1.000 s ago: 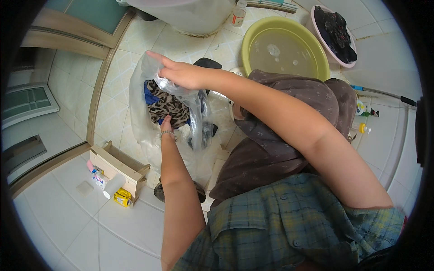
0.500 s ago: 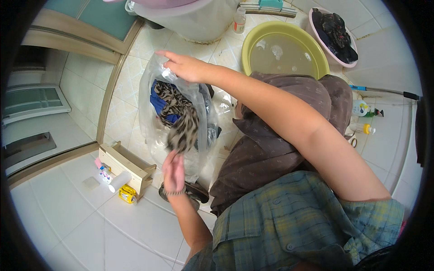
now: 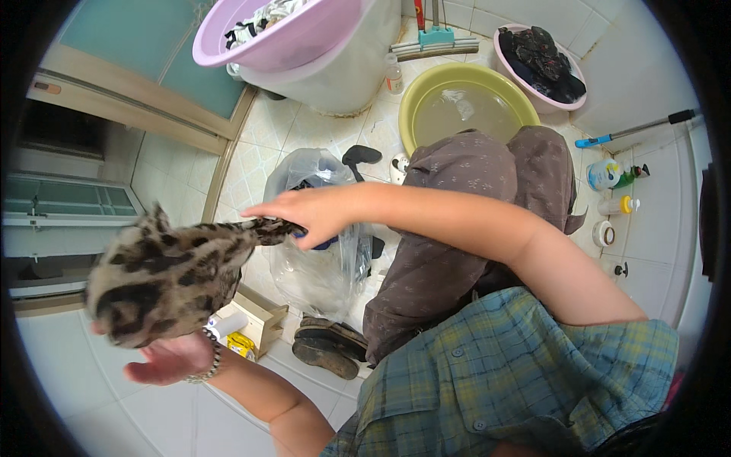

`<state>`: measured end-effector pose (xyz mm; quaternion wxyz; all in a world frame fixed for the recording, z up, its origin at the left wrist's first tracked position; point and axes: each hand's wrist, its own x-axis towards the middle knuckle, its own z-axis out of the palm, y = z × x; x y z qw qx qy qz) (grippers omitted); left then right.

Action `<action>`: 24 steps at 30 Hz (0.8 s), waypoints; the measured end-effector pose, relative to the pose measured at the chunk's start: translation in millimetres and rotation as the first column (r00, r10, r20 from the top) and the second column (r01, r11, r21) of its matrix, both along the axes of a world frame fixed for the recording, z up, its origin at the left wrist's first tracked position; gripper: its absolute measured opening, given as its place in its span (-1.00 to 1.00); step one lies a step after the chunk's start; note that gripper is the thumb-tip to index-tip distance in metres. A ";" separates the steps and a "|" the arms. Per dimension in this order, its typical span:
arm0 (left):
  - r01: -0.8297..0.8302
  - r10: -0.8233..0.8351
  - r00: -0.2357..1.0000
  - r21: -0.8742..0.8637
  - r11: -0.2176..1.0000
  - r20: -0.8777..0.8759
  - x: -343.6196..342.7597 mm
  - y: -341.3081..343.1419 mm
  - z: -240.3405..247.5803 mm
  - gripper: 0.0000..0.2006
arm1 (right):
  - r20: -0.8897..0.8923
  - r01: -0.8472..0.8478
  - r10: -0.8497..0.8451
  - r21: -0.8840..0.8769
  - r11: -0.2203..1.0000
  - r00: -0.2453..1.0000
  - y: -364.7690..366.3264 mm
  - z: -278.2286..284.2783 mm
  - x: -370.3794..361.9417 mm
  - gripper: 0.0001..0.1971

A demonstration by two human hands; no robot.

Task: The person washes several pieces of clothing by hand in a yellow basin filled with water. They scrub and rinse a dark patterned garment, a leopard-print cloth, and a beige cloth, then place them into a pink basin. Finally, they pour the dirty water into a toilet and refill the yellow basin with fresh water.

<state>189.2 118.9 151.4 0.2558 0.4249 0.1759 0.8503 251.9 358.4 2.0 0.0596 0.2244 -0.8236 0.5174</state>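
A leopard-print piece of clothing [image 3: 171,274], grey-beige with black spots, stretches through the air left of a clear plastic bag [image 3: 320,266]. My right hand [image 3: 312,217] reaches across above the bag and is closed round the garment's narrow, bunched end. At its wide, slightly blurred end, my left hand [image 3: 171,359], with a beaded bracelet, is turned palm up and open, the thumb stretched out. The garment covers most of that hand's fingers. Dark and blue cloth shows in the bag, partly hidden by my right hand.
A yellow-green basin [image 3: 407,114] of cloudy water stands beyond my knees, near a pink basin [image 3: 575,103] of dark clothes. Bottles [image 3: 603,175] line the right wall. A wooden stool [image 3: 263,312] and a lilac basin [image 3: 297,46] are at left. A dark sock [image 3: 359,160] lies beyond the bag.
The leopard-print garment has come up out of the bag and left. My right hand has moved from the bag's rim to the garment. My left hand has swung left; the view has shifted.
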 end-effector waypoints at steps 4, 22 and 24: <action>-0.010 0.017 0.981 0.039 0.999 -0.192 -5.3 7.1 61.1 -0.41 | 0.298 0.091 -0.138 0.165 0.982 0.945 -0.2 -47.0 -2.6 -0.51; -0.706 0.222 0.637 -0.443 0.552 -0.738 -30.4 164.8 -2.2 -0.36 | -0.100 0.020 -0.261 -0.906 0.423 0.960 91.4 216.2 34.7 -0.72; -0.793 0.104 0.501 -0.407 0.452 -0.859 -38.1 183.4 -11.7 -0.36 | -0.264 -0.155 -0.241 -0.907 0.392 0.934 96.2 238.6 38.0 -0.73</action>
